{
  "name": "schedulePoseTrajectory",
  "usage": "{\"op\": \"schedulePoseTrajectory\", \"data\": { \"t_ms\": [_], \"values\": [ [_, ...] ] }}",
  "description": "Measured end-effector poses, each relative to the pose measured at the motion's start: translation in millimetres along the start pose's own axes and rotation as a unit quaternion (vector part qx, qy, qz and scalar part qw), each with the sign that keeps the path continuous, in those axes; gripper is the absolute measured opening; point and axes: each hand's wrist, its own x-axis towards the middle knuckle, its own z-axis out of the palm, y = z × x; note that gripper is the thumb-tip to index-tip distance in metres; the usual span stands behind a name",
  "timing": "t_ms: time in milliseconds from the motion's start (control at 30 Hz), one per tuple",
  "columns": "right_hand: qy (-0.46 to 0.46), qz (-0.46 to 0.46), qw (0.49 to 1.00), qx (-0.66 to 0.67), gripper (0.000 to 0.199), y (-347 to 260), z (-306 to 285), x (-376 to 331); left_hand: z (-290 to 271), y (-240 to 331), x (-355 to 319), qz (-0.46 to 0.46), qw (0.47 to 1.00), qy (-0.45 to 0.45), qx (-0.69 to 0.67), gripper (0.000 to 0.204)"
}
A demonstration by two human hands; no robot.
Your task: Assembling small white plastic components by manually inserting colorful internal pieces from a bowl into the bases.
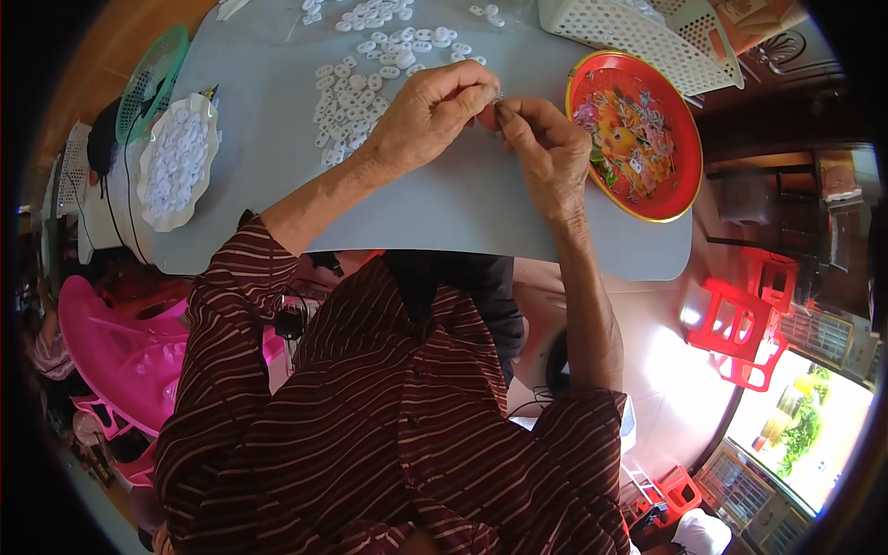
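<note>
Over the grey table, my left hand and my right hand come together with their fingertips almost touching. Both hands are closed in a pinch. A tiny silvery bit shows between them, too small to name, and the fingers cover most of it. Left of my left hand lies a loose spread of small white oval plastic pieces with holes. Beside my right hand stands a round red tray with a gold rim, and many small thin metal-looking pieces are scattered over its printed bottom.
A white scalloped dish heaped with white pieces sits at the table's left edge, near a green basket. At the back right is a cream perforated basket. Pink chair at left; red stools at right.
</note>
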Motion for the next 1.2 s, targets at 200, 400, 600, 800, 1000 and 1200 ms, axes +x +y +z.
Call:
{"op": "schedulePoseTrajectory", "data": {
  "t_ms": [200, 400, 600, 800, 1000, 1200],
  "values": [
    [0.023, -0.012, 0.998, 0.049, 0.013, 0, 0, -1, 8, 4, -2, 0.116, 0.985, 0.04, 0.124, 0.01],
    [0.051, -0.001, 0.997, 0.054, 0.012, 3, 0, -1, 12, -4, 1, 0.152, 0.975, 0.053, 0.152, 0.008],
    [0.052, 0.006, 0.997, 0.055, 0.011, 4, -2, -1, 10, 0, -1, 0.123, 0.979, 0.022, 0.161, 0.008],
    [0.032, 0.011, 0.997, 0.067, 0.011, 3, -3, -3, 7, 1, -3, -0.013, 1.0, 0.005, -0.001, 0.023],
    [0.038, 0.037, 0.996, 0.068, 0.01, 6, 0, 0, 4, -7, 1, 0.001, 1.0, 0.022, 0.02, 0.019],
    [0.08, -0.048, 0.982, -0.165, 0.01, 4, 8, 1, 0, -7, 1, 0.009, 0.996, 0.006, 0.094, 0.02]
  ]
}}
